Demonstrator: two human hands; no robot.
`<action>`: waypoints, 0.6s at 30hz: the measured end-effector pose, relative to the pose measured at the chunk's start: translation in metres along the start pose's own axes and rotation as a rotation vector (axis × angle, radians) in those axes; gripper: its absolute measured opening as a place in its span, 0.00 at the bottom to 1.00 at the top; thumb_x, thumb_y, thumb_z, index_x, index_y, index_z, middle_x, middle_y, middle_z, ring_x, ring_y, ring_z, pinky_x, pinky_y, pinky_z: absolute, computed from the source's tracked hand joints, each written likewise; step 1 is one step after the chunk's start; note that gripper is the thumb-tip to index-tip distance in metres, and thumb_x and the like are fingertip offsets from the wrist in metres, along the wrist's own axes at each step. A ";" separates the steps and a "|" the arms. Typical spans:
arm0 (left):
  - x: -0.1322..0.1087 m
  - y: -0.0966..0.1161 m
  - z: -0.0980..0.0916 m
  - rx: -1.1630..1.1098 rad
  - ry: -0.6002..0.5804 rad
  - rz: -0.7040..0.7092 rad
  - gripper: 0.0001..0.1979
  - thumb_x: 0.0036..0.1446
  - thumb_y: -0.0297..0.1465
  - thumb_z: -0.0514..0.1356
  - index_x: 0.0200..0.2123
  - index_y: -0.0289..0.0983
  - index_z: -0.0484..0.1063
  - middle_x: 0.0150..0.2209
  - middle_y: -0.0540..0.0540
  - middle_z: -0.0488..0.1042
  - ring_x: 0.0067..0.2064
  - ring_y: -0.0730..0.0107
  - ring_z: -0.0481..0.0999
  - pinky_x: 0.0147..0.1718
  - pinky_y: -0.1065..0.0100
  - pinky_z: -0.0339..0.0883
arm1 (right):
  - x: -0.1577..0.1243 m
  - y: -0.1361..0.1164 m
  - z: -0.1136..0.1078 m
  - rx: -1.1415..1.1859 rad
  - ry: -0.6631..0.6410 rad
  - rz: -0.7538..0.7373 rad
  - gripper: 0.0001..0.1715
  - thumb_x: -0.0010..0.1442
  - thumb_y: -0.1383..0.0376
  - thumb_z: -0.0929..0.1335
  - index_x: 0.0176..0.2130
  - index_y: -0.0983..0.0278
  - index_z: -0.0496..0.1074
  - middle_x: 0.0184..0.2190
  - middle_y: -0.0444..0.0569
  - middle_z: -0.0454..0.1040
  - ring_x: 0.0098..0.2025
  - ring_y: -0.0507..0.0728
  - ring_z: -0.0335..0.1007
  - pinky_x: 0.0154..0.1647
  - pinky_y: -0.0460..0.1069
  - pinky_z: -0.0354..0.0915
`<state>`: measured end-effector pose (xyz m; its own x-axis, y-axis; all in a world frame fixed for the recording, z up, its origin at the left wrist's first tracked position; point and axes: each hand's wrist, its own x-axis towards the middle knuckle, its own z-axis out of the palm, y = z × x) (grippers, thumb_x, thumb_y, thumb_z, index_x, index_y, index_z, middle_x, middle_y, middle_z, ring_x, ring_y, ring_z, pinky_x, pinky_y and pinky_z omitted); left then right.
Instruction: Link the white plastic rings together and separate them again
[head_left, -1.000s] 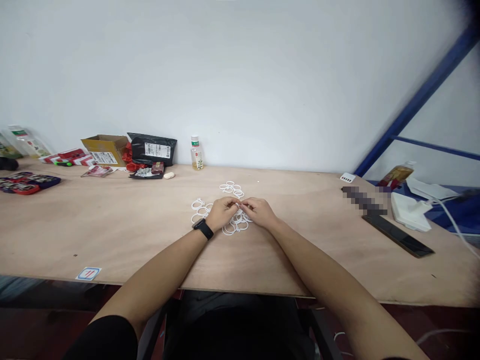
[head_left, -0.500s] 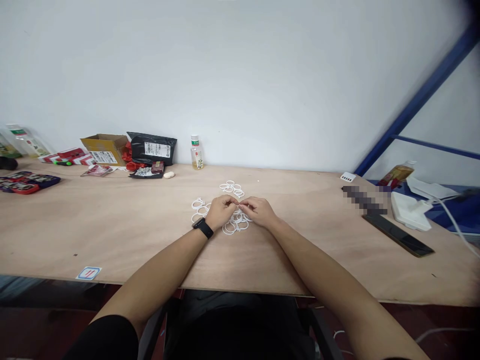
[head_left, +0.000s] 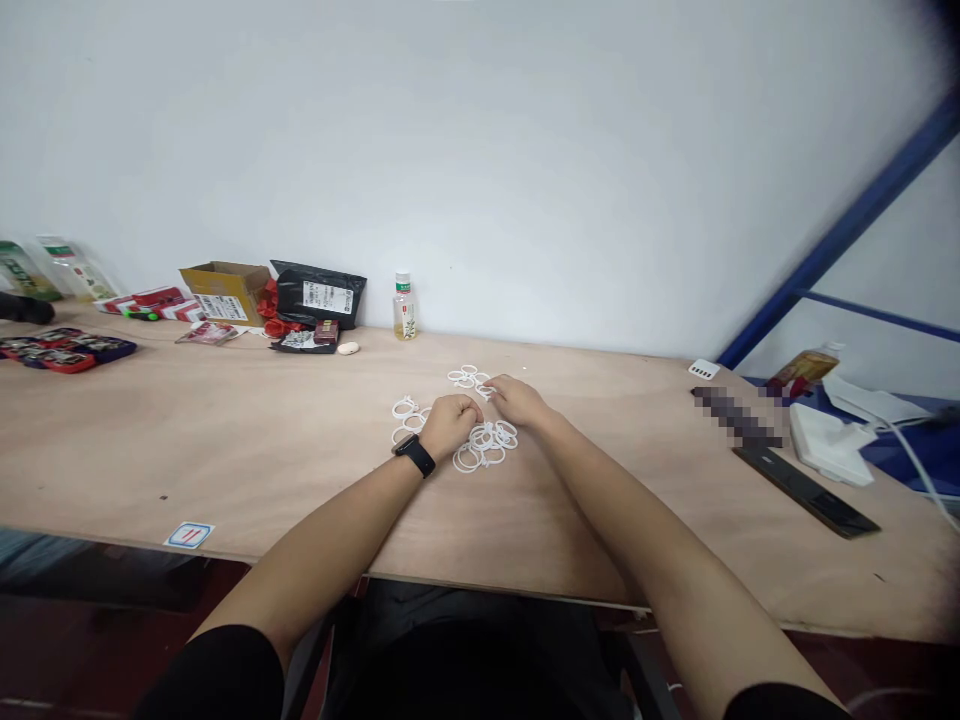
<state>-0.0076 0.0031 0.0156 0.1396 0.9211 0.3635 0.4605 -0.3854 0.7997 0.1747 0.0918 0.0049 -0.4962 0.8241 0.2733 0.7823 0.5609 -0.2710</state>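
White plastic rings with small tabs, like curtain rings, lie on the wooden table in loose groups. My left hand [head_left: 452, 424] is closed, thumb and fingers pinched together, between the left rings [head_left: 406, 407] and the near pile of rings [head_left: 487, 440]. Whatever is in its fingertips is hidden or too small to see. My right hand [head_left: 520, 402] reaches to the far group of rings [head_left: 466, 376], its fingertips pinched at the edge of the closest ring [head_left: 485, 392] there. A black watch [head_left: 414, 454] is on my left wrist.
Along the wall stand a drink bottle [head_left: 404, 308], a black mailer bag [head_left: 319, 296] and an open carton [head_left: 225, 294]. A dark flat phone-like slab [head_left: 806, 490] and a white power strip [head_left: 830, 445] lie at right. A number card [head_left: 190, 535] sits near the front edge.
My hands were together at the fingertips over the near pile. My right hand has moved away, forward to the far rings. My left hand has stayed near the pile. The view has shifted slightly.
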 end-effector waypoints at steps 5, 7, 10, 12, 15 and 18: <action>-0.003 0.001 -0.001 0.143 -0.051 0.080 0.13 0.49 0.22 0.51 0.27 0.38 0.75 0.29 0.49 0.77 0.31 0.69 0.74 0.34 0.69 0.67 | 0.005 0.001 0.001 -0.124 -0.117 0.003 0.18 0.58 0.72 0.65 0.47 0.60 0.74 0.48 0.51 0.74 0.48 0.58 0.70 0.44 0.48 0.63; -0.004 0.002 0.000 0.218 -0.047 0.080 0.12 0.50 0.24 0.53 0.32 0.39 0.75 0.29 0.49 0.77 0.31 0.67 0.74 0.34 0.68 0.66 | 0.000 0.005 -0.002 -0.157 -0.125 0.035 0.11 0.59 0.70 0.65 0.41 0.61 0.75 0.43 0.52 0.74 0.44 0.58 0.71 0.40 0.48 0.63; -0.005 0.001 0.003 0.336 -0.036 0.074 0.09 0.49 0.24 0.56 0.32 0.39 0.75 0.29 0.47 0.77 0.33 0.62 0.74 0.38 0.64 0.65 | -0.015 0.008 -0.009 -0.185 -0.126 0.078 0.07 0.61 0.65 0.65 0.36 0.63 0.73 0.39 0.53 0.73 0.38 0.57 0.71 0.36 0.48 0.61; -0.005 0.000 0.005 0.397 -0.034 0.086 0.07 0.48 0.25 0.57 0.29 0.39 0.76 0.31 0.45 0.78 0.39 0.58 0.74 0.44 0.60 0.64 | -0.028 0.004 -0.014 -0.185 -0.095 0.072 0.07 0.62 0.64 0.65 0.35 0.64 0.71 0.38 0.53 0.72 0.37 0.57 0.70 0.35 0.48 0.61; -0.005 -0.003 0.006 0.401 0.003 0.111 0.09 0.50 0.27 0.58 0.33 0.39 0.77 0.39 0.44 0.79 0.47 0.55 0.72 0.50 0.56 0.61 | -0.046 -0.010 -0.022 -0.093 0.026 -0.020 0.07 0.64 0.65 0.62 0.37 0.63 0.68 0.37 0.52 0.70 0.38 0.57 0.67 0.38 0.48 0.60; -0.003 -0.006 0.006 0.310 0.036 0.141 0.14 0.55 0.29 0.56 0.44 0.39 0.75 0.43 0.44 0.78 0.49 0.58 0.72 0.51 0.57 0.61 | -0.061 -0.030 -0.026 0.112 0.125 -0.120 0.07 0.65 0.64 0.60 0.37 0.62 0.66 0.37 0.50 0.69 0.39 0.56 0.66 0.39 0.48 0.61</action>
<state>-0.0053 0.0032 0.0064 0.1927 0.8553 0.4810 0.6843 -0.4685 0.5588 0.1912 0.0231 0.0199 -0.5272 0.7387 0.4200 0.6704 0.6652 -0.3287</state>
